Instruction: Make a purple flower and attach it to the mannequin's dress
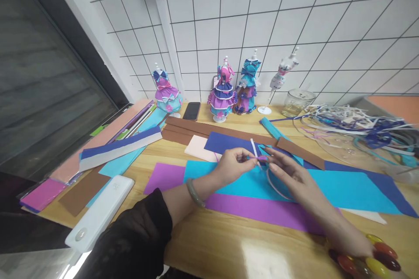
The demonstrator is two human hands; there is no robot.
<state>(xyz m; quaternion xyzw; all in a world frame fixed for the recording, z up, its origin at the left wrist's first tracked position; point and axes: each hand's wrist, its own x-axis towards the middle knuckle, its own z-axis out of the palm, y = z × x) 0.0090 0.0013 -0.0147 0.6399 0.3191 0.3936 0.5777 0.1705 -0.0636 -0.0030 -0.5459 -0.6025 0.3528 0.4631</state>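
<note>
My left hand (pixel 234 165) pinches a small purple strip (pixel 261 158) between thumb and fingertips. My right hand (pixel 290 174) has its thumb and fingers closed around the other end of that strip, its outer fingers stretched out. Against the purple piece a narrow white strip (pixel 253 146) stands up, and a thin pale ribbon (pixel 273 187) loops down below the right hand. Both hands are just above a turquoise sheet (pixel 235 183), which lies over a purple sheet (pixel 255 211) on the wooden table. The exact grip at the fingertips is partly hidden.
Several dressed mini mannequins (pixel 225 96) and a bare one (pixel 283 74) stand along the tiled wall. A phone (pixel 191 111), glass jar (pixel 297 102) and ribbon heap (pixel 347 124) are at the back. Brown sheets (pixel 183 130) and a white oblong device (pixel 101 209) lie leftward.
</note>
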